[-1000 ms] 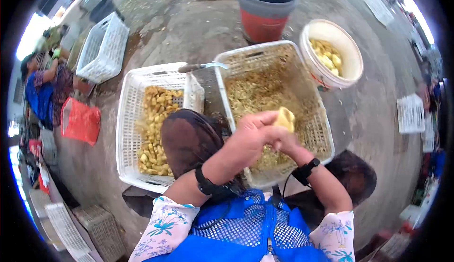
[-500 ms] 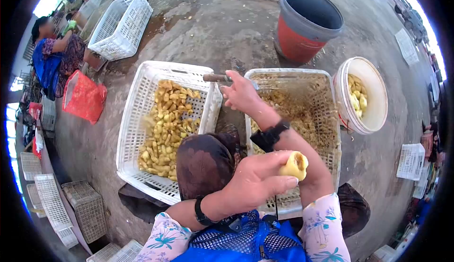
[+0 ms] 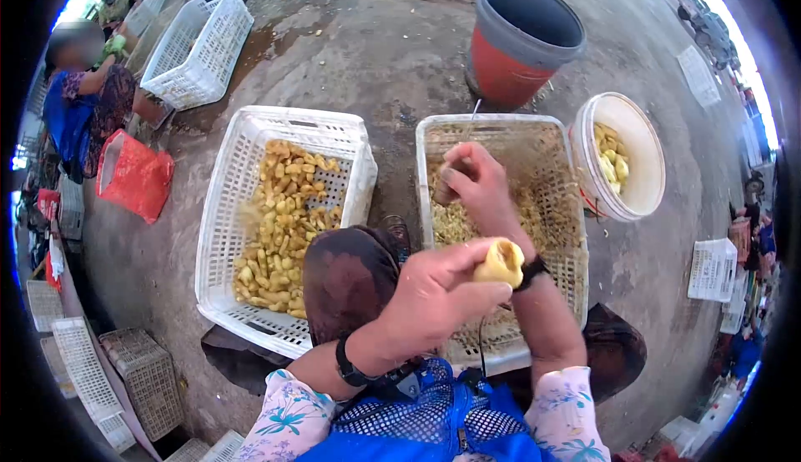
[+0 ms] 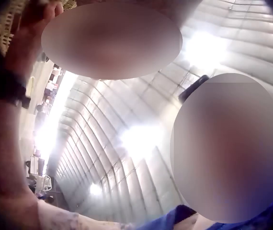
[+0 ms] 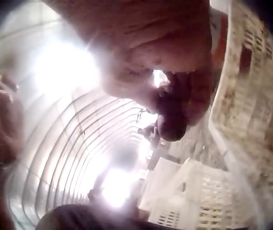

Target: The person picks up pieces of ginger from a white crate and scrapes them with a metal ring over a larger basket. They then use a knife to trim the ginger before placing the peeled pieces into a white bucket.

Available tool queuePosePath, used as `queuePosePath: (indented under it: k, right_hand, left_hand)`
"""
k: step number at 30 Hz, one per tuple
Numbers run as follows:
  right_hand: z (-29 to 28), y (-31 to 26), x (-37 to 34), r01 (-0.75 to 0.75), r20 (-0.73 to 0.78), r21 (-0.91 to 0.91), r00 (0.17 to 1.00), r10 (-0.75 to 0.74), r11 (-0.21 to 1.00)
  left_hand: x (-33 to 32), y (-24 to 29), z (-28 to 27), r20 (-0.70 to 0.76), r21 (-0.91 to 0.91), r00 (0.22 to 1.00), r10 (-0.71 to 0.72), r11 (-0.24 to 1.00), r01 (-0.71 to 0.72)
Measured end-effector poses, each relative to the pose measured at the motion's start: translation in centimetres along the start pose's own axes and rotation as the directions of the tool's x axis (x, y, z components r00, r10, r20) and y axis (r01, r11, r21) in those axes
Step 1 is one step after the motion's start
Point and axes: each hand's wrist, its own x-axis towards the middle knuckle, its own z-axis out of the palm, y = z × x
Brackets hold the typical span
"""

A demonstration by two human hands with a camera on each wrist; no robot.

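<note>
My left hand (image 3: pixel 434 291) pinches a pale yellow, peeled root-like piece (image 3: pixel 499 263) between thumb and fingers. A brownish hollow shows in its end, turned up toward me. Beyond it, my right hand (image 3: pixel 486 185) grips a knife by its handle; the thin blade (image 3: pixel 476 110) points away over the far rim of the right crate. In the right wrist view the dark handle end (image 5: pixel 172 127) pokes out below the curled fingers. Under both hands stands the white crate (image 3: pixel 577 237) with shavings (image 3: pixel 534 203). A blurred patch covers much of the left wrist view.
At left, a white crate (image 3: pixel 219 203) holds many yellow pieces (image 3: pixel 279 237). A white bucket (image 3: pixel 642 199) with similar pieces stands at right, a red-grey bucket (image 3: pixel 509 62) behind. Farther left are a red bag (image 3: pixel 138 178), a crate (image 3: pixel 196 53) and a seated person (image 3: pixel 79 103).
The right hand left the yellow piece, reached to the knife lying across the crate rims, took it and brought it back right over the shavings crate. The left hand keeps the piece.
</note>
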Motion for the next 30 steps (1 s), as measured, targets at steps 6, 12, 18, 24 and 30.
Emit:
queuePosePath:
  k: [6, 12, 18, 24, 30]
  right_hand:
    - [-7.0, -5.5, -12.7, 0.242, 0.038, -0.436, 0.967, -0.251, 0.867]
    - [-8.1, -9.1, -22.7, 0.143, -0.160, -0.342, 0.965, -0.208, 0.929]
    - [-7.1, -7.6, -25.8, 0.252, -0.104, -0.307, 0.950, -0.296, 0.918]
    - [-6.3, -5.4, -25.7, 0.362, -0.045, -0.369, 0.913, -0.406, 0.856]
    - [-6.2, -4.2, -25.7, 0.370, -0.094, -0.317, 0.904, -0.417, 0.873]
  left_hand:
    - [0.4, -1.2, 0.5, -0.014, -0.004, 0.999, 0.051, 0.999, -0.051]
    - [1.2, -2.2, 1.4, 0.017, 0.041, 0.999, 0.045, 0.998, -0.046]
    - [2.3, -3.9, 2.4, 0.021, 0.228, 0.994, 0.107, 0.967, -0.109]
    - [2.9, -4.8, 3.4, 0.030, 0.383, 0.984, 0.178, 0.907, -0.175]
    - [3.2, -5.5, 3.5, 0.019, 0.378, 0.979, 0.204, 0.905, -0.196]
